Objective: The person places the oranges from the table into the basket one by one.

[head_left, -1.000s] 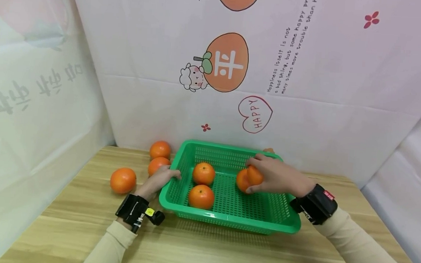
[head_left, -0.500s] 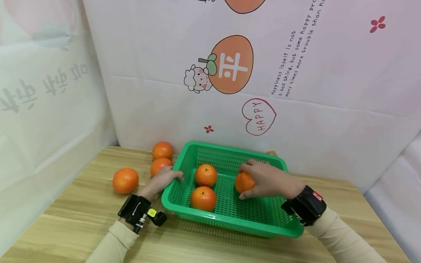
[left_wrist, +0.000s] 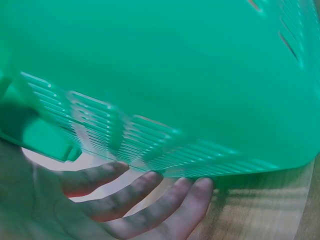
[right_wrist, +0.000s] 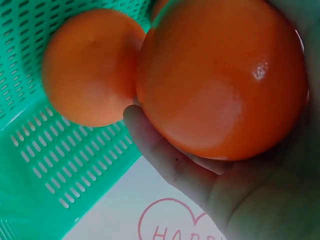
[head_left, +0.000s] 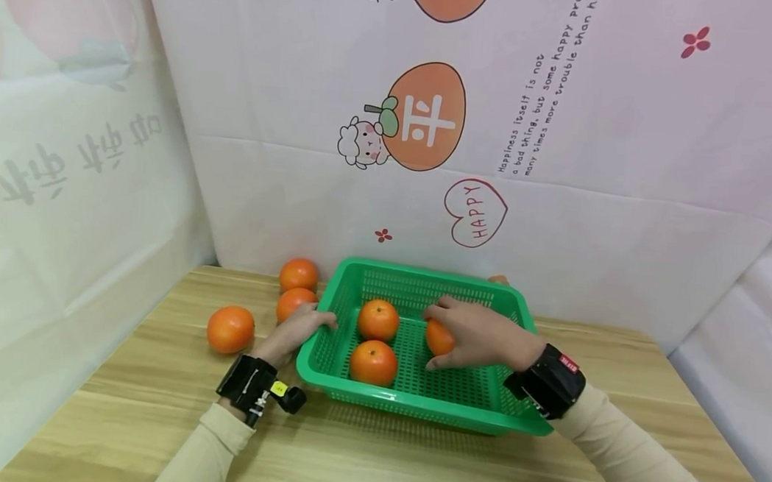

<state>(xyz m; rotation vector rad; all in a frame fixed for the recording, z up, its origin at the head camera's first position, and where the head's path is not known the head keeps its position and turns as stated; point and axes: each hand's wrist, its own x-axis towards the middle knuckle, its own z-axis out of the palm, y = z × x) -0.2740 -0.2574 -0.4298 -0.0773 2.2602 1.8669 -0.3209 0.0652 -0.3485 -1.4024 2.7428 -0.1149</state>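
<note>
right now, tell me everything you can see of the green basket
The green basket is rectangular, open-topped and plastic-looking, with a smooth rim and slotted walls and floor. It stands upright on the wood-grained table. Two oranges sit in its left half. The left hand holds its left end; the right hand holds an orange over its right half.

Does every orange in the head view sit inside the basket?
No, three oranges lie on the wooden table, outside the green perforated basket.

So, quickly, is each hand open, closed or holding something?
Left hand: closed, holding the green basket by its side.
Right hand: closed, holding an orange.
</note>
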